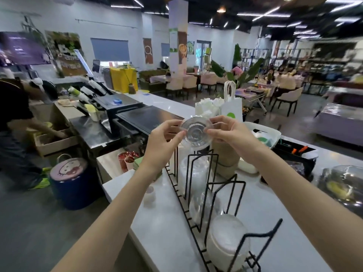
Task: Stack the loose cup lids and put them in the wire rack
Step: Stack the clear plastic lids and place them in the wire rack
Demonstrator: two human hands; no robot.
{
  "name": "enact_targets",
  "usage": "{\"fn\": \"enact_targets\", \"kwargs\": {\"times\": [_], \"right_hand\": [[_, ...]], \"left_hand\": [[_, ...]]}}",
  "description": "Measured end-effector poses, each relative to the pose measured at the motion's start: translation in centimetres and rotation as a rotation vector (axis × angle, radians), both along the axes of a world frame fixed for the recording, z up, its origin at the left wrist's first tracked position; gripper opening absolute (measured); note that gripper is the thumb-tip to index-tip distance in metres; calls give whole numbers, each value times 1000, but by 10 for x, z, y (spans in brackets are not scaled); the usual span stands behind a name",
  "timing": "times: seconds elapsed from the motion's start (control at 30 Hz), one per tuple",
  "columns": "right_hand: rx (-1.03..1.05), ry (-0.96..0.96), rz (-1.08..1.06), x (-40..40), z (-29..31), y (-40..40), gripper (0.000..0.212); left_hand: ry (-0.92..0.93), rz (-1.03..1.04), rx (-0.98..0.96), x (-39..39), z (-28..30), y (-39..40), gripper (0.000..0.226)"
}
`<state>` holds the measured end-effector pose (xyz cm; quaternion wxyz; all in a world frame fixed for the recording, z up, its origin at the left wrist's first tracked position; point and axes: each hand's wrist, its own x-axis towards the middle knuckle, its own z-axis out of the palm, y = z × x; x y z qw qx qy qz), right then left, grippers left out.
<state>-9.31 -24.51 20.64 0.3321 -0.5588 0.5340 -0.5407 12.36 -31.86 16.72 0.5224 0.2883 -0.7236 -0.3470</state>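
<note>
A clear round plastic cup lid [196,132], or a short stack of them, is held up at chest height over the far end of the black wire rack [204,185]. My left hand [165,138] pinches its left rim and my right hand [225,131] pinches its right rim. Rows of lids lie on edge in the rack's compartments: clear ones [193,173] at the far end, more clear ones [204,207] in the middle, and frosted white ones [227,240] nearest me.
The rack stands on a white counter [169,222]. Behind it are a tan cup stack [225,154], a white paper bag [231,108] and a black tray [294,154]. A clear-lidded food container [341,185] sits right. A crouching person [17,122] works at left.
</note>
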Motion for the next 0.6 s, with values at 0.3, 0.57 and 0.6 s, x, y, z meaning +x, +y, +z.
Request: {"fn": "enact_targets", "kwargs": {"times": [0.3,0.57,0.6], "right_hand": [[350,-73,83,-23,-38,-37,34],[470,-141,111,-36,-62,-49,32],[475,-144,108,-37,-66,-50,24]], "left_hand": [[35,-9,265,-5,-49,-27,16],[-42,66,346,-9,-75,-24,7],[-53,77,351,-10,-77,-22,7]]}}
